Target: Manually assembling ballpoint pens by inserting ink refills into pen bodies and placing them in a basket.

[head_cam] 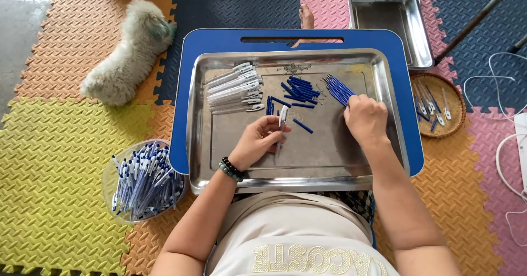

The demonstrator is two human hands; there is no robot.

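Note:
A steel tray [214, 144] lies on a blue lap table [181, 89]. My left hand [258, 141] holds a white pen barrel [282, 116] upright over the tray's middle. My right hand [365, 119] grips a bundle of thin blue refills [339, 89] at the tray's right. Loose blue pen parts [299, 92] lie in a heap at the tray's centre back, and one blue piece [303, 126] lies alone between my hands. A row of white pen barrels [236, 89] lies at the back left.
A clear bowl of blue-and-white pens [144, 180] sits on the foam mats at the left. A small wicker basket [439, 103] with pen parts is at the right, an empty steel tray [392, 23] behind it. A fluffy white dog [129, 53] lies at the back left. White cables [510, 144] run along the right.

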